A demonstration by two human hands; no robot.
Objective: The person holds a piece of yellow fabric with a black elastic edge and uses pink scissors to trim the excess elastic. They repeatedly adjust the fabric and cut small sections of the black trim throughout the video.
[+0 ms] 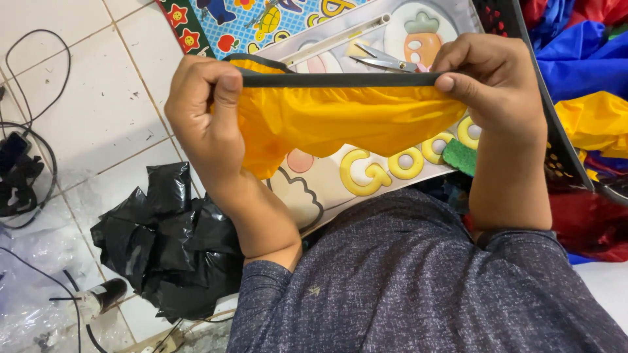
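Far left, black cables [29, 124] loop over the white tiled floor [98, 98], and a crumpled black plastic bag [167, 242] sits low down beside the person's forearm. Clear plastic sheeting [33, 274] lies in the bottom corner.

Now the left hand [206, 121]: it is closed tight, thumb pressed flat on top of a black strap [333, 80], fingers curled round behind, pinching the end of that strap together with a bunch of yellow fabric [327, 121]. The strap runs straight and taut across the middle of the view, held up in the air above the lap, and the yellow fabric hangs gathered and wrinkled just below it, bulging lowest near the left hand.

Behind the fabric lies a cartoon play mat [366, 170] with fat yellow letters, and on it, just past the strap, a pair of scissors [383, 61]. A small green scrap [461, 157] peeks out under the fabric's right end.

Over to the right hand [494, 82]: also shut, thumb tip clamped on the other end of the strap, knuckles folded over the top. Both hands pull apart, the strap stretched between them.

At the far right, a black basket [556, 140] edge, and beyond it a heap of blue, yellow and red cloth [589, 72]. Along the bottom, the person's grey speckled sleeves [405, 287].
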